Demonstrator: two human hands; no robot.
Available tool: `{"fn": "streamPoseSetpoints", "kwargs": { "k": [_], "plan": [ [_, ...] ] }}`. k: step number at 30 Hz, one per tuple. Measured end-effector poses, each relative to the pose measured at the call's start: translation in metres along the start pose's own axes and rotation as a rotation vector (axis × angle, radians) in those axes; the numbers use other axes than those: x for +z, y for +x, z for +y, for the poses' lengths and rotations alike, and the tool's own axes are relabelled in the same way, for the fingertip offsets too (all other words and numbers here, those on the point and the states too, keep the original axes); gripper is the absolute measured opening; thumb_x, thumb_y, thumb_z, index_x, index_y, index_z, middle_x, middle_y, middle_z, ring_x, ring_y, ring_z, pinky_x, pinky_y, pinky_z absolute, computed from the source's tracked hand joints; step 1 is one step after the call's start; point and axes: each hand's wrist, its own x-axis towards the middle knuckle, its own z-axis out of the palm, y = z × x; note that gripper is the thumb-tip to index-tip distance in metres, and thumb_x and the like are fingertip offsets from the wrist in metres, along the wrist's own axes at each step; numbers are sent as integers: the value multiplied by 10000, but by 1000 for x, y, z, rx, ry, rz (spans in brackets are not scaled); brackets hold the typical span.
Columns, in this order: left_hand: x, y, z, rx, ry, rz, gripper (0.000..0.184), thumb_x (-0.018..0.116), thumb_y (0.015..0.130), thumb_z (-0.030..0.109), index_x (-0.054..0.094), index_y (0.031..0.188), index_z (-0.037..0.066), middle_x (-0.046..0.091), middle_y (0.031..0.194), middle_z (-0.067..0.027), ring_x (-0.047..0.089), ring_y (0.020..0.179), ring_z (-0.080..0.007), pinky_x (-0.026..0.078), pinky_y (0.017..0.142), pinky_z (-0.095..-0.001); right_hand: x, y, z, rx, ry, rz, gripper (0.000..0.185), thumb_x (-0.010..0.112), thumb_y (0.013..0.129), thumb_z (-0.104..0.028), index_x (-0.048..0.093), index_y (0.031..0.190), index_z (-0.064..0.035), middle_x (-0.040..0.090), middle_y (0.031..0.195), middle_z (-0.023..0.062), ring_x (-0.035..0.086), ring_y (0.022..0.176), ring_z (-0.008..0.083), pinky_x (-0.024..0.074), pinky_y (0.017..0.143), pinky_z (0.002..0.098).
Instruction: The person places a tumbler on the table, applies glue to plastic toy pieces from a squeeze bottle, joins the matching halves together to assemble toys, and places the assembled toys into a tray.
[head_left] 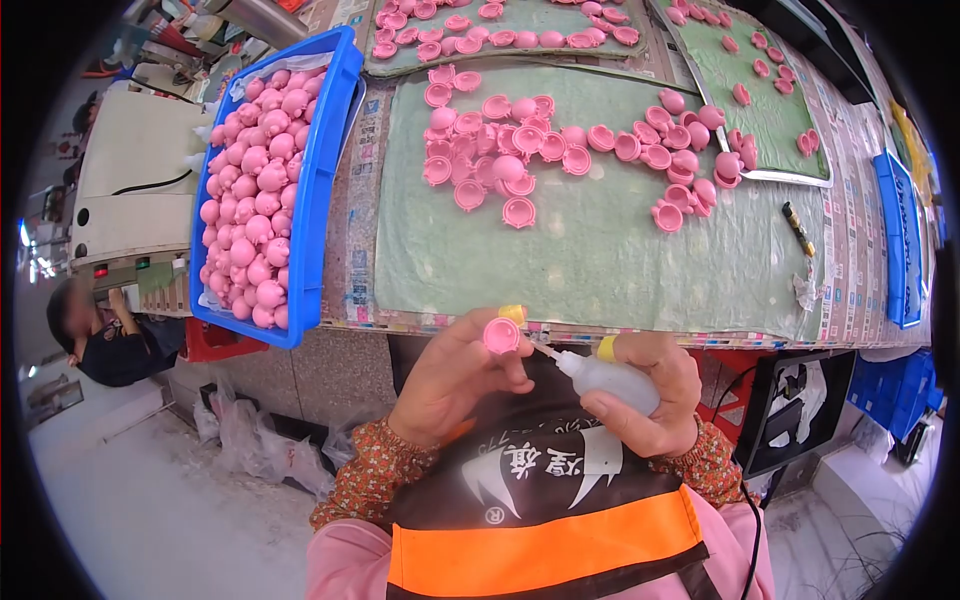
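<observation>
Between the fingers of my left hand point(445, 375) is a small pink plastic half-shell point(501, 336), its hollow side facing me. My right hand point(655, 390) grips a translucent squeeze bottle point(610, 380) whose thin nozzle points left, close to the half-shell; whether the tip touches it I cannot tell. Yellow tape wraps a finger on each hand. Both hands are just off the near table edge, above my dark apron. Beyond them, many loose pink half-shells point(518, 211) lie on a green mat point(480, 265), some hollow side up, others domed side up.
A blue bin point(335, 130) full of round pink pieces stands at the left. More half-shells rest on trays at the back and right point(822, 160). A black marker point(797, 228) lies on the mat's right side, near a blue tray point(893, 240). Another person point(110, 330) sits at far left.
</observation>
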Motion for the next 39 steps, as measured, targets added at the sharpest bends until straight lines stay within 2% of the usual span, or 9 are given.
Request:
{"fn": "streamPoseSetpoints", "kwargs": {
  "k": [10, 19, 27, 31, 39],
  "plan": [
    [7, -1, 1, 6, 109, 53, 507, 611, 953, 277, 432, 1344, 7, 616, 1149, -161, 659, 984, -200, 575, 869, -376, 9, 7, 0, -134, -51, -14, 380, 811, 709, -114, 550, 960, -4, 610, 756, 121, 595, 573, 246, 447, 528, 329],
    [9, 0, -1, 21, 164, 67, 466, 621, 947, 229, 444, 1323, 19, 615, 1172, -162, 655, 1015, -208, 568, 869, -334, 10, 7, 2, -123, -33, -38, 372, 811, 714, -105, 550, 960, -6, 609, 749, 115, 599, 561, 241, 450, 514, 332],
    [5, 0, -4, 35, 227, 52, 462, 631, 931, 169, 441, 1325, 21, 594, 1206, -175, 646, 991, -201, 555, 905, -399, 11, 8, 3, -105, -75, 11, 366, 811, 716, -119, 556, 951, -2, 604, 718, 114, 604, 559, 244, 452, 514, 326],
    [6, 1, -4, 57, 232, 38, 463, 632, 928, 154, 440, 1329, 23, 578, 1226, -184, 636, 983, -197, 552, 911, -410, 6, 9, -3, -70, -181, 13, 370, 812, 719, -131, 563, 958, 2, 610, 722, 120, 606, 559, 247, 457, 517, 319],
    [5, 3, -4, 80, 160, 39, 490, 623, 932, 137, 421, 1369, 40, 548, 1268, -187, 627, 989, -195, 568, 896, -412, 7, 7, -1, -55, -193, 22, 372, 818, 714, -134, 574, 957, 7, 618, 745, 121, 610, 570, 246, 463, 523, 320]
  ]
}}
